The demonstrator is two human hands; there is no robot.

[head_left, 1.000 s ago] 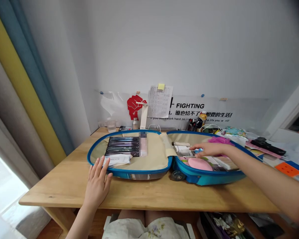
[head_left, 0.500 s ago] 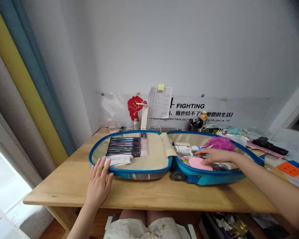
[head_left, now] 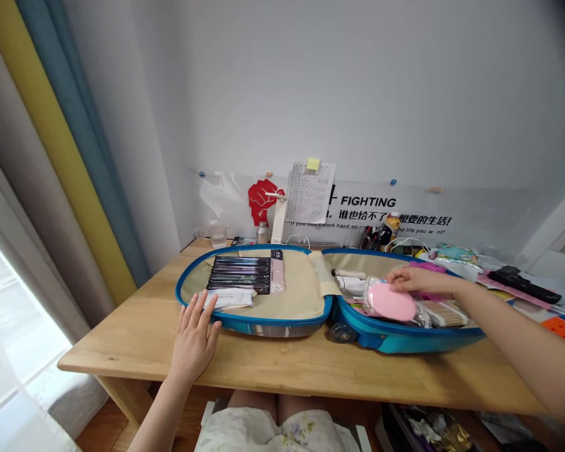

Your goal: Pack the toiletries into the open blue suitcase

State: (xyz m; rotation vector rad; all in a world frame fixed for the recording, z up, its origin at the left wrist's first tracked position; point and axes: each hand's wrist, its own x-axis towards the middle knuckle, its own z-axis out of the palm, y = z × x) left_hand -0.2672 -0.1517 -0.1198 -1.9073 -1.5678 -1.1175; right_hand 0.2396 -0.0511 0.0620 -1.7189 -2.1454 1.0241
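Table [head_left: 122, 351]: wood, with a clear acrylic banner [head_left: 424, 204] on the wall behind it, and a clutter of papers and bottles along its back and right.

Suitcase [head_left: 395, 339]: blue shell, lying open on the table, one wheel [head_left: 339, 333] showing at the hinge.

Latest change: pink pad [head_left: 390, 302], lying flat a moment ago, is now raised and tilted inside the right half, in clear wrap, under the right hand [head_left: 421, 280]. The pad is leaving its flat place among the packed items.

Right hand: curved over the pad's upper edge, fingers bent. Whether they are closed on it cannot be told from this view.

Left hand [head_left: 193, 342]: open, fingers spread, flat on the table, fingertips just at the suitcase rim, holding nothing.

Left half, beige lining: dark toothbrush packs [head_left: 238, 274] in a stack, pink pack [head_left: 277, 271] beside them, white packet [head_left: 228, 298] just below.

Right half: white tubes [head_left: 351, 284] near the hinge, mesh bath puff [head_left: 426, 267] partly under the right hand, wrapped wooden sticks [head_left: 445, 314] beside the pad.
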